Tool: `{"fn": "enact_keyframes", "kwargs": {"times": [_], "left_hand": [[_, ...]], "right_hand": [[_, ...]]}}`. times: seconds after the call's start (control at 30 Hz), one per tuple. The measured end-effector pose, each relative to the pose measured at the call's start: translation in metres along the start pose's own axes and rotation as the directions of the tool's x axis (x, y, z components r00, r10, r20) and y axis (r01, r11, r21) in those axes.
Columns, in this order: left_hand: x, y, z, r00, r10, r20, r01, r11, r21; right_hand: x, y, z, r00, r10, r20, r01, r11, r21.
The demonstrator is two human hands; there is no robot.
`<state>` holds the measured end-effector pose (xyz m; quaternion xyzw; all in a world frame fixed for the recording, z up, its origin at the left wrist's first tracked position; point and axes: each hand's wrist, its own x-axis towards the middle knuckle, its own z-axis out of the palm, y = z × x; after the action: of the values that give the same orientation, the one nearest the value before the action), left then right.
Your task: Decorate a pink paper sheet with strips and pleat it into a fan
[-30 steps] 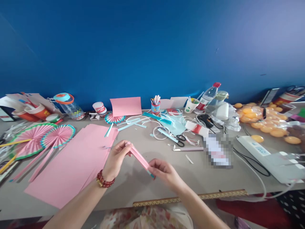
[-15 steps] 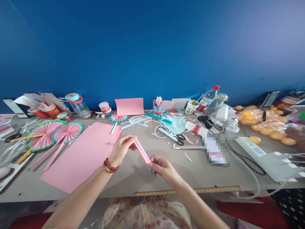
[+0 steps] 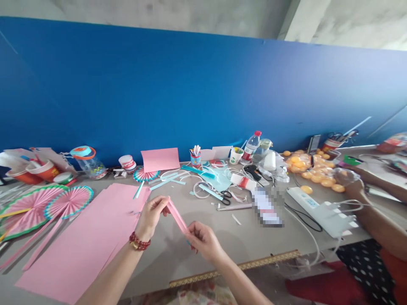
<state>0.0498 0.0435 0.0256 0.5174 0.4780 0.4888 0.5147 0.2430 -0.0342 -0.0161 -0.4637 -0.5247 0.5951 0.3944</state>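
A narrow pleated pink paper strip (image 3: 177,216) with a blue end is held above the grey table (image 3: 254,237). My left hand (image 3: 151,215), with a red bead bracelet on its wrist, pinches the strip's far end. The near end is pinched by my right hand (image 3: 202,240). Both hands have their fingers closed on the strip. Large pink paper sheets (image 3: 82,241) lie just left of my left hand.
Finished pink fans (image 3: 68,201) lie at the left. Scissors (image 3: 225,195), paper scraps, cups, a water bottle (image 3: 250,147) and a jar (image 3: 85,161) crowd the back. A white power strip (image 3: 318,207) and orange balls (image 3: 313,171) sit at the right, where another person's arm (image 3: 378,220) rests.
The view has lifted and swung right, bringing another person's arm into sight. My hands still hold the pink strip, now slightly lower and closer together.
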Motion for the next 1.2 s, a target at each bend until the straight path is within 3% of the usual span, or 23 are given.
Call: {"fn": "enact_keyframes", "kwargs": {"times": [0.17, 0.27, 0.37, 0.47, 0.6, 0.77, 0.87, 0.9, 0.97, 1.03, 1.1, 1.2], "left_hand": [[-0.001, 0.010, 0.003, 1.000, -0.002, 0.019, 0.004, 0.992, -0.128], [-0.015, 0.003, 0.016, 0.986, -0.039, 0.159, 0.073, 0.974, -0.215], [-0.030, -0.013, 0.032, 0.956, -0.091, 0.280, 0.121, 0.988, -0.095], [-0.035, -0.022, 0.042, 0.969, -0.068, 0.237, 0.079, 0.996, -0.039], [-0.029, -0.016, 0.043, 0.985, -0.045, 0.169, 0.051, 0.998, -0.032], [-0.024, -0.013, 0.043, 0.967, -0.077, 0.243, 0.089, 0.995, -0.041], [-0.022, -0.018, 0.041, 0.965, -0.095, 0.244, 0.107, 0.994, -0.035], [-0.021, -0.019, 0.039, 0.966, -0.109, 0.233, 0.121, 0.992, -0.037], [-0.018, -0.022, 0.035, 0.970, -0.140, 0.197, 0.152, 0.987, -0.050], [-0.014, -0.025, 0.031, 0.971, -0.166, 0.174, 0.182, 0.980, -0.079], [-0.012, -0.026, 0.028, 0.968, -0.182, 0.173, 0.205, 0.971, -0.124], [-0.013, -0.027, 0.028, 0.962, -0.196, 0.188, 0.230, 0.957, -0.179]], "right_hand": [[0.006, -0.003, -0.002, 0.996, -0.081, -0.041, 0.081, 0.997, -0.013], [0.010, 0.002, 0.001, 0.991, -0.081, -0.103, 0.085, 0.996, 0.030], [0.013, 0.005, 0.002, 0.982, -0.101, -0.161, 0.108, 0.994, 0.034], [0.014, 0.002, -0.001, 0.975, -0.133, -0.181, 0.129, 0.991, -0.032], [0.017, -0.002, -0.008, 0.984, -0.118, -0.136, 0.116, 0.993, -0.028], [0.023, -0.002, -0.006, 0.984, -0.106, -0.145, 0.109, 0.994, 0.011], [0.025, -0.007, -0.021, 0.986, -0.134, -0.102, 0.118, 0.981, -0.151], [0.026, -0.009, -0.034, 0.983, -0.157, -0.094, 0.127, 0.956, -0.263], [0.026, -0.014, -0.070, 0.947, -0.275, -0.168, 0.134, 0.810, -0.570], [0.025, -0.015, -0.115, 0.882, -0.382, -0.274, 0.028, 0.625, -0.780], [0.025, -0.014, -0.155, 0.832, -0.430, -0.350, -0.130, 0.462, -0.877], [0.026, -0.011, -0.187, 0.901, -0.357, -0.247, -0.144, 0.290, -0.946]]}}
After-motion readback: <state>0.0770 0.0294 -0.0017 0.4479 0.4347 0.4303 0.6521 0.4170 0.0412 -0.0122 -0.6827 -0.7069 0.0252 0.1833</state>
